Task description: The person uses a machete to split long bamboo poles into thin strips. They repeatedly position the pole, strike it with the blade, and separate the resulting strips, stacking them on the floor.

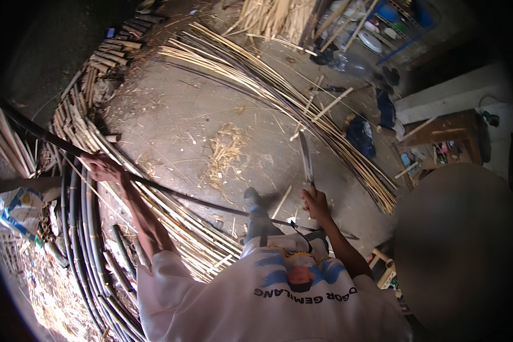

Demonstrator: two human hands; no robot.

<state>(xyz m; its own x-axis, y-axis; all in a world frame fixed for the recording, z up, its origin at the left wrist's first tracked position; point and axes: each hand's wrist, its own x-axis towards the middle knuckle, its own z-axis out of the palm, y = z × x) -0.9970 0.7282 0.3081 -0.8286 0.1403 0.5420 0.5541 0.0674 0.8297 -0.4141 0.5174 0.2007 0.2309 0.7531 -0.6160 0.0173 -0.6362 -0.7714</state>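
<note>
A long dark bamboo strip [171,191] runs slantwise across the view, from the upper left past the person's knee to the lower middle. The left hand [104,169] has its fingers closed round this strip at the left, just above a bundle of pale split strips [182,228] lying on the ground. The right hand [316,204] grips the handle of a long knife [306,161], its blade pointing up and away from the body, close to the near end of the dark strip.

Under all this is a bare concrete floor [171,122], dusty and scattered with shavings, with a small heap of straw-like fibres [225,151] near the middle. A long curved bundle of pale bamboo slats [279,97] sweeps across the far side. Dark green strips [82,228] lie in an arc at the left, beside short cut pieces [111,54] stacked at the upper left. A wooden stand [447,131] sits at the right and a blue wire rack [407,23] at the upper right.
</note>
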